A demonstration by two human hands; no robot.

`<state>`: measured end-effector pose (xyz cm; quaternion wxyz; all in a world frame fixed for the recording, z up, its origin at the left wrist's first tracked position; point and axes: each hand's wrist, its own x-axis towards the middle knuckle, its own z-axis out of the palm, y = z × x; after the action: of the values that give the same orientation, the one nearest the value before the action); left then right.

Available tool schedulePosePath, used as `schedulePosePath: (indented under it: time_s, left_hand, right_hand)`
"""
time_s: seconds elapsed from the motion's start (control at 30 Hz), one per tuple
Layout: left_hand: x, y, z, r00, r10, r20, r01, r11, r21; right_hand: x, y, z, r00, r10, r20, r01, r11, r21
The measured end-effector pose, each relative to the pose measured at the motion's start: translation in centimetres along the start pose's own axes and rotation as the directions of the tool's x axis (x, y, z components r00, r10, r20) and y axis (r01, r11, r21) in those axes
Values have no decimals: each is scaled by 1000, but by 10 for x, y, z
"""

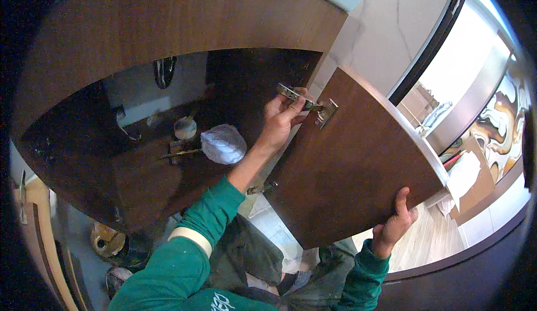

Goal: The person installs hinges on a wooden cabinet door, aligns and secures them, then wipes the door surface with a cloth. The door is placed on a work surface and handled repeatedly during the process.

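**Cabinet door held at its upper hinge, lower hinge hanging free**

The person holds a dark wooden cabinet door open beside the cabinet. The left hand reaches up to the upper hinge, fingers closed around its metal arm at the edge of the cabinet opening. The right hand clamps the door's lower outer edge, thumb up on the face, bearing its weight.

Progress, as judged: the upper hinge sits at the cabinet side, though whether it is seated cannot be told. The lower hinge appears apart from the cabinet, so fixing looks unfinished.

Clearance: the door's top corner lies near the marble wall. Inside the cabinet, a white cloth bundle and a pipe fitting sit well apart from the hinge side. Open floor lies below the door
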<state>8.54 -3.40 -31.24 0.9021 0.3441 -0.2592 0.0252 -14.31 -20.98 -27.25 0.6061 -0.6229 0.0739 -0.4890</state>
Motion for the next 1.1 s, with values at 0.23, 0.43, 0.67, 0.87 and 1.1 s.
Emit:
schedulePosePath:
  time_s: [0.23, 0.43, 0.67, 0.87, 1.1]
  left_hand:
    - [35, 8, -17, 999, 44, 20, -48, 945, 324]
    - [43, 14, -16, 990, 131, -48, -122, 979, 161]
    - [54, 16, -18, 991, 117, -59, -97, 956, 276]
    - [61, 14, -26, 985, 162, -54, -129, 910, 395]
    - [69, 6, -32, 975, 204, -89, -150, 897, 415]
  right_hand:
    - [17, -1, 21, 998, -29, 57, 25, 996, 85]
    - [17, -2, 34, 998, -50, 45, 47, 996, 79]
    - [11, -7, 48, 994, -34, -108, 40, 998, 50]
    - [13, -9, 51, 996, -94, 1, 94, 988, 120]
    - [11, -4, 55, 993, -101, -59, 107, 989, 103]
